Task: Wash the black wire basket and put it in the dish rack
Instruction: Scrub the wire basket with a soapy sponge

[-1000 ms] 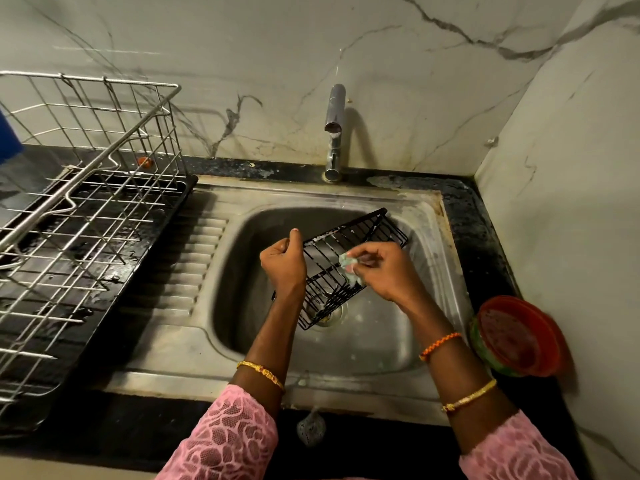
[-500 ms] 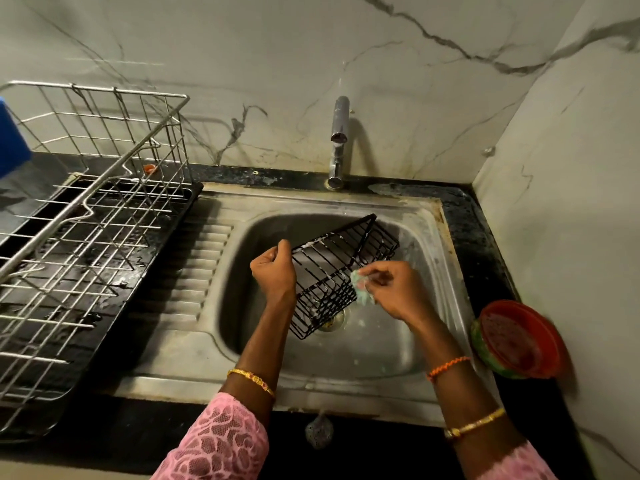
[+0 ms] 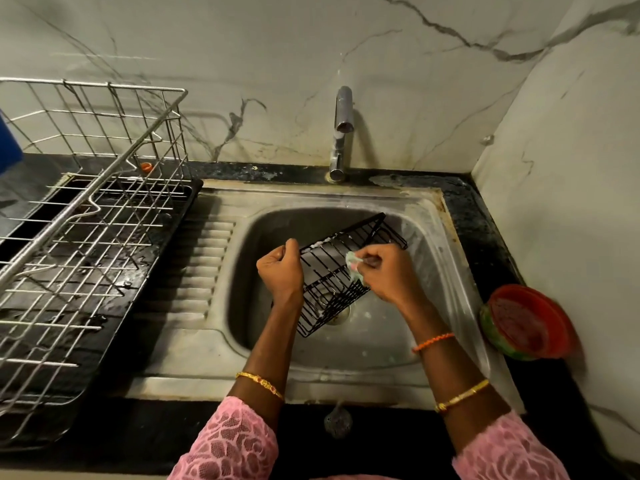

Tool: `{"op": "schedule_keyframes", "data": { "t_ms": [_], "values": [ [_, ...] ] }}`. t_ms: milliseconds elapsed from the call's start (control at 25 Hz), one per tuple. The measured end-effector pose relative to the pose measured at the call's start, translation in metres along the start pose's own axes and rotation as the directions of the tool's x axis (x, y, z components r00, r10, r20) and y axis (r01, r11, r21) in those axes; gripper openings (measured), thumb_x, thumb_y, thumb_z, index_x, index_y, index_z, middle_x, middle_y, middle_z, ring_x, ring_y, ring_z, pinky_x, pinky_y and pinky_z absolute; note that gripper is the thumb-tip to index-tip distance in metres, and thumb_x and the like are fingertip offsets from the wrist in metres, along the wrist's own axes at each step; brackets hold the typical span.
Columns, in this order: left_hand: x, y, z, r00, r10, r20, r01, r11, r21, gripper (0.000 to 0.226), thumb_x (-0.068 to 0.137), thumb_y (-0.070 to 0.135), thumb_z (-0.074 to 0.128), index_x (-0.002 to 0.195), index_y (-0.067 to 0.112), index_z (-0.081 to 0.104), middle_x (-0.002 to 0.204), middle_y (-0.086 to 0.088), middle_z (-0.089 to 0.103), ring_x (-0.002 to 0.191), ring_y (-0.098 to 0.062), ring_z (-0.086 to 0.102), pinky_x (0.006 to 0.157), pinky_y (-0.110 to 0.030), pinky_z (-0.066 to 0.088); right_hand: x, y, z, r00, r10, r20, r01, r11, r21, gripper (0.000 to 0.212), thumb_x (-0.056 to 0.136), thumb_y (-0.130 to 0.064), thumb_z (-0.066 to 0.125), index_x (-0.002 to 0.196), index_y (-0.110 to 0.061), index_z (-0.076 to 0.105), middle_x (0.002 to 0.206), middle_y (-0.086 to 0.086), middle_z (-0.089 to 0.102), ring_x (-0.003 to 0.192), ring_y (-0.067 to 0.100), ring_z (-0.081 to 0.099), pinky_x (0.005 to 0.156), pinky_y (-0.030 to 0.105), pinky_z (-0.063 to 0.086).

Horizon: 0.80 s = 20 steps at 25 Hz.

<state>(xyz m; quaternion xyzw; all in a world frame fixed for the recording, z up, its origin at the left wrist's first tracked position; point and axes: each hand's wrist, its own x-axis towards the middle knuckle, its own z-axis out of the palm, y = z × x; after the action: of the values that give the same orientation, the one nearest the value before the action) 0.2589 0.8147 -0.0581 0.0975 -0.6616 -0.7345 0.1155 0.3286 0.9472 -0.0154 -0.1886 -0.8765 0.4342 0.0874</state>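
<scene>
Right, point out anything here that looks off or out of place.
Only small things. A grey scrubber sits on the dark counter edge in front of the sink, near the drop. White residue stains the counter behind the sink. The black wire basket looks intact.

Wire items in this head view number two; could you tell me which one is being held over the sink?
The black wire basket, gripped by the left hand; the silver dish rack stands untouched on the counter.

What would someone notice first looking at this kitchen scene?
The black wire basket held tilted over the steel sink, the left hand gripping its edge while the right hand rubs a small scrubber on it. An empty-looking metal dish rack stands left.
</scene>
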Motion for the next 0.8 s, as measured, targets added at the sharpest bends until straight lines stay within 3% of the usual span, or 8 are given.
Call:
{"op": "schedule_keyframes", "data": {
  "t_ms": [120, 240, 440, 640, 800],
  "values": [
    [0.002, -0.002, -0.003, 1.000, -0.025, 0.012, 0.025, 1.000, -0.007, 0.041, 0.081, -0.001, 0.054, 0.047, 0.012, 0.033, 0.039, 0.014, 0.020, 0.041, -0.002, 0.014, 0.044, -0.021, 0.014, -0.005, 0.006, -0.006, 0.999, 0.043, 0.032, -0.042, 0.999, -0.017, 0.022, 0.081, -0.006, 0.069, 0.102, -0.002, 0.068, 0.098, 0.011, 0.070, 0.081, 0.009, 0.060, 0.078, 0.022, 0.053],
    [0.000, -0.002, -0.002, 0.999, -0.021, 0.033, 0.020, 1.000, 0.017, 0.041, 0.081, 0.000, 0.054, 0.048, 0.011, 0.034, 0.040, 0.013, 0.020, 0.041, -0.002, 0.015, 0.044, -0.022, 0.016, 0.009, -0.014, 0.006, 1.000, -0.021, -0.008, 0.021, 0.999, -0.036, 0.022, 0.083, -0.006, 0.067, 0.104, -0.001, 0.068, 0.101, 0.010, 0.069, 0.086, 0.012, 0.062, 0.074, 0.017, 0.046],
    [-0.005, 0.005, 0.005, 0.998, -0.064, 0.005, 0.064, 0.998, 0.019, 0.047, 0.081, 0.002, 0.054, 0.046, 0.017, 0.028, 0.036, 0.012, 0.019, 0.039, -0.003, 0.015, 0.043, -0.022, 0.018, 0.017, -0.027, 0.019, 0.994, -0.091, -0.068, 0.088, 0.995, -0.047, 0.020, 0.086, -0.005, 0.062, 0.104, -0.001, 0.068, 0.101, 0.014, 0.070, 0.093, 0.021, 0.067, 0.077, 0.020, 0.048],
    [-0.001, 0.006, 0.003, 0.998, -0.056, 0.033, 0.055, 0.997, 0.048, 0.047, 0.081, 0.003, 0.054, 0.045, 0.017, 0.029, 0.036, 0.013, 0.020, 0.039, -0.004, 0.015, 0.044, -0.021, 0.018, -0.024, 0.016, -0.006, 0.995, 0.073, -0.075, -0.073, 0.997, 0.005, 0.023, 0.087, -0.007, 0.061, 0.109, -0.006, 0.065, 0.108, 0.010, 0.068, 0.087, 0.008, 0.058, 0.061, 0.004, 0.044],
    [-0.005, 0.011, 0.010, 0.994, 0.015, 0.107, -0.019, 0.999, 0.040, 0.051, 0.082, -0.001, 0.053, 0.043, 0.019, 0.027, 0.035, 0.013, 0.020, 0.037, -0.003, 0.015, 0.041, -0.018, 0.017, 0.002, 0.006, -0.014, 0.974, 0.089, -0.210, -0.069, 0.992, 0.102, 0.024, 0.086, -0.008, 0.063, 0.110, -0.006, 0.065, 0.108, 0.008, 0.067, 0.089, 0.009, 0.059, 0.070, 0.011, 0.046]
  ]
}}
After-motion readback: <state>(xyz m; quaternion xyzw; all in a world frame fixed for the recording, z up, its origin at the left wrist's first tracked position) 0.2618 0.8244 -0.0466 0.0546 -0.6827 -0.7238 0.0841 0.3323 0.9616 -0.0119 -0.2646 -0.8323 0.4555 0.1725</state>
